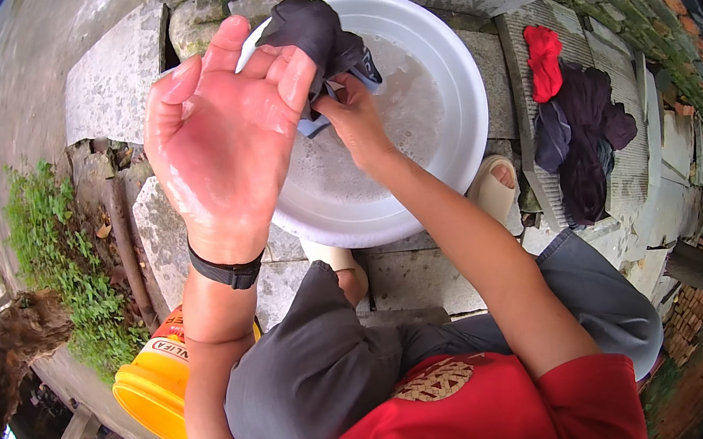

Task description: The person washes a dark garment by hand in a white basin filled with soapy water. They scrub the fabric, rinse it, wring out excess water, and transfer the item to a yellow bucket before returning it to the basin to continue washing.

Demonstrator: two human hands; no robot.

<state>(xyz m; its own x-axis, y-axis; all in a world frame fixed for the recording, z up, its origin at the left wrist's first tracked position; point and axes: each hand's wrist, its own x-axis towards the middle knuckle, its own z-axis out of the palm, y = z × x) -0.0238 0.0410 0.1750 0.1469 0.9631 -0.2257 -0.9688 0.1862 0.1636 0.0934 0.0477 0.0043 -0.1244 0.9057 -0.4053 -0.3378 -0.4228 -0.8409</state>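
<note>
A dark, wet cloth garment point(312, 30) is held up over the far left part of a white plastic basin point(466, 106). Its blue-grey band point(366, 69) bears writing. My right hand point(356, 120) pinches the garment's lower edge between thumb and fingers, above the cloudy, sudsy water point(407, 107). Wet and palm up, my left hand point(229, 136) is close to the camera, with thumb and index finger spread. Its other fingers bend against the garment; whether they grip it is hidden. A black strap point(226, 271) circles my left wrist.
Several garments, one red point(544, 61) and others dark point(584, 131), lie on a ridged slab point(630, 185) to the right. A yellow bucket point(148, 389) is beside my left forearm. Stone slabs point(116, 70) surround the basin, with green plants point(60, 255) at left.
</note>
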